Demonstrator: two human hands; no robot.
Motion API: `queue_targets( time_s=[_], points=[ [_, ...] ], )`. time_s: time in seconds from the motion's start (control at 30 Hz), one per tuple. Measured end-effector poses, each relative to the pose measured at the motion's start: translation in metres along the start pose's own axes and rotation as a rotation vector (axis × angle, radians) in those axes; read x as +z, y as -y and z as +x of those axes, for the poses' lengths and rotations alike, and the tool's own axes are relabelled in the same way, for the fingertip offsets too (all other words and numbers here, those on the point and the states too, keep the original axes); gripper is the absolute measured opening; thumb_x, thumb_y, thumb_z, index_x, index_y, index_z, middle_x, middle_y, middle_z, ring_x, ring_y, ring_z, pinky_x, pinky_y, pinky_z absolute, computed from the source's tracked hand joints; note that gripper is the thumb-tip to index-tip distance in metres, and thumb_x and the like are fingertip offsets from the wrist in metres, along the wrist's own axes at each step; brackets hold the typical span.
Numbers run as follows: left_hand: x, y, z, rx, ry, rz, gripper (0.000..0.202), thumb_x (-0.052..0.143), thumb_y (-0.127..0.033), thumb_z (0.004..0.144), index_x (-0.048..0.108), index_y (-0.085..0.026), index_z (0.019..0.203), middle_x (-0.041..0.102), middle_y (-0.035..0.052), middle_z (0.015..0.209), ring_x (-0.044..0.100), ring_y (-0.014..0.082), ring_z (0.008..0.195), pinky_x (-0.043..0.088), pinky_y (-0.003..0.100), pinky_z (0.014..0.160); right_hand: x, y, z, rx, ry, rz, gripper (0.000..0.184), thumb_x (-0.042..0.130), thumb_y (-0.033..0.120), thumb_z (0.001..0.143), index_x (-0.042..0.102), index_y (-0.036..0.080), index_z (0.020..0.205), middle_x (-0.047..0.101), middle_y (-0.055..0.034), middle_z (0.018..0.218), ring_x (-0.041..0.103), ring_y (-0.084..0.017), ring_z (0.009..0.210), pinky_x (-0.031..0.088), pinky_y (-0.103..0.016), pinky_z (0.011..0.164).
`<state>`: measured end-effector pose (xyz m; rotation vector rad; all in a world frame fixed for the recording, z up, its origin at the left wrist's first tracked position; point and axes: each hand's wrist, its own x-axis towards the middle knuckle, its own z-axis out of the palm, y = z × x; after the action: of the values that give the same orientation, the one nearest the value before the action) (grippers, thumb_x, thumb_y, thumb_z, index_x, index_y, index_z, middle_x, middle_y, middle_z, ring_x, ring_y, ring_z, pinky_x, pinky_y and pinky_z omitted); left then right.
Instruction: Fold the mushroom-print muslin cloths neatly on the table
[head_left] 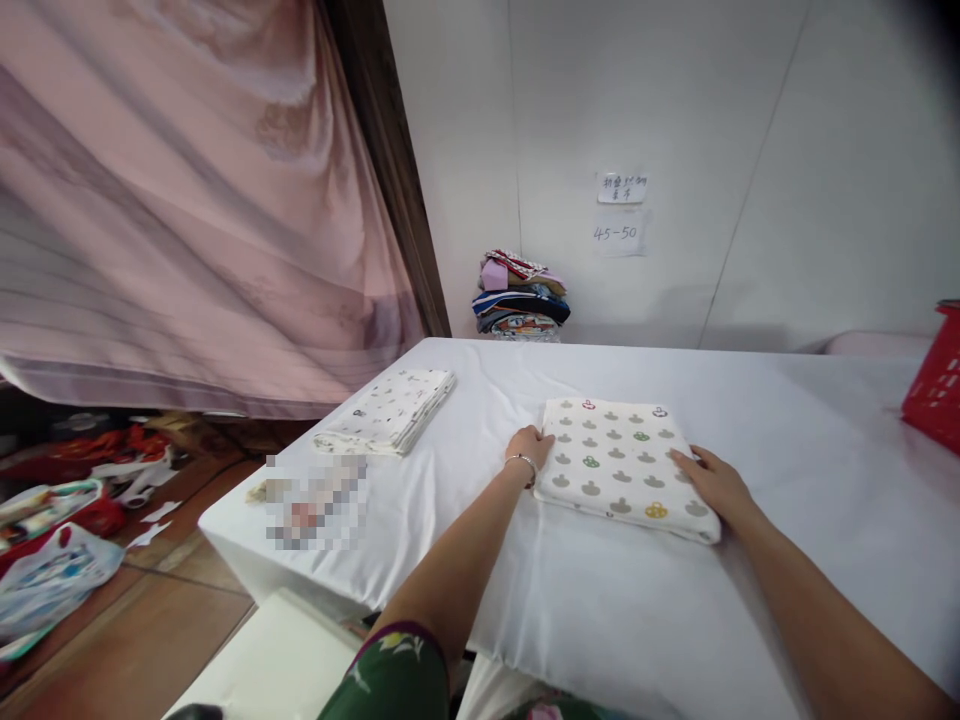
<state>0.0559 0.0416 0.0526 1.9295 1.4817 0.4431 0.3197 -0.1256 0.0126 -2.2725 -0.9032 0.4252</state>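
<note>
A white folded cloth point(622, 465) printed with grey, green, yellow and red mushrooms lies flat on the white-covered table point(795, 430). At its left edge is my left hand point(529, 452), wearing a thin bracelet, with curled fingers gripping the side. My right hand point(716, 482) grips the right edge, thumb on top and the other fingers partly hidden. Farther left, a second folded white cloth point(390, 412) with small dark prints rests near the table's left side, touched by neither hand.
A stack of folded fabrics point(521, 295) stands by the back wall. A red plastic basket point(937, 385) is at the far right. Beside a blurred patch point(319, 505) the table's left edge drops to the floor, where plastic bags point(60, 575) lie. A pink curtain point(225, 200) hangs left.
</note>
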Motion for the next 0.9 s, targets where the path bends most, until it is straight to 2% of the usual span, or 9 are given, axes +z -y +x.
queue_targets(
  time_s=[0.17,0.3,0.4,0.5,0.77,0.9],
  points=[
    [0.0,0.003,0.004,-0.003,-0.012,0.0,0.018,0.052,-0.036,0.077,0.055,-0.02,0.069,0.065,0.0042,0.078,0.059,0.0178,0.07,0.043,0.026,0.058,-0.002,0.003,-0.004,0.013,-0.026,0.004,0.056,0.047,0.055,0.078,0.057,0.018,0.118,0.065,-0.0115,0.105,0.06,-0.027,0.097,0.046,-0.033,0.08],
    [-0.004,-0.004,0.013,-0.005,-0.016,0.011,0.021,0.056,-0.04,0.075,0.056,-0.02,0.07,0.066,0.0055,0.08,0.06,0.0196,0.074,0.043,0.027,0.062,-0.003,0.006,-0.006,0.012,-0.03,0.0,0.057,0.048,0.056,0.077,0.057,0.018,0.118,0.065,-0.0113,0.105,0.059,-0.027,0.097,0.046,-0.033,0.08],
    [-0.004,-0.012,0.02,-0.019,-0.004,0.003,0.027,0.059,-0.047,0.071,0.058,-0.02,0.073,0.066,0.0061,0.08,0.061,0.0207,0.07,0.044,0.028,0.059,-0.004,0.007,-0.006,0.01,-0.018,0.007,0.058,0.046,0.056,0.078,0.056,0.017,0.119,0.065,-0.0118,0.105,0.059,-0.027,0.096,0.046,-0.034,0.08],
    [0.0,-0.014,0.025,-0.033,0.006,-0.02,0.023,0.06,-0.042,0.071,0.059,-0.02,0.074,0.066,0.006,0.079,0.061,0.0202,0.07,0.044,0.027,0.058,-0.003,0.006,-0.006,0.011,0.001,0.006,0.061,0.044,0.057,0.079,0.053,0.016,0.123,0.063,-0.012,0.108,0.059,-0.027,0.097,0.044,-0.034,0.083],
    [0.004,0.004,0.026,-0.057,0.037,-0.139,0.017,0.061,-0.034,0.074,0.061,-0.017,0.07,0.065,0.0045,0.074,0.06,0.0162,0.07,0.043,0.023,0.059,-0.002,0.003,-0.004,-0.002,0.025,0.039,0.056,0.047,0.053,0.079,0.051,0.018,0.124,0.064,-0.0091,0.103,0.06,-0.024,0.092,0.045,-0.031,0.079],
    [-0.002,0.012,0.016,-0.034,0.08,-0.243,0.02,0.055,-0.036,0.079,0.06,-0.017,0.08,0.064,0.0024,0.073,0.057,0.0116,0.062,0.043,0.021,0.055,-0.011,0.012,-0.016,-0.04,-0.053,-0.043,0.056,0.047,0.046,0.082,0.047,0.015,0.128,0.058,-0.0117,0.118,0.057,-0.025,0.099,0.043,-0.033,0.086]
  ],
)
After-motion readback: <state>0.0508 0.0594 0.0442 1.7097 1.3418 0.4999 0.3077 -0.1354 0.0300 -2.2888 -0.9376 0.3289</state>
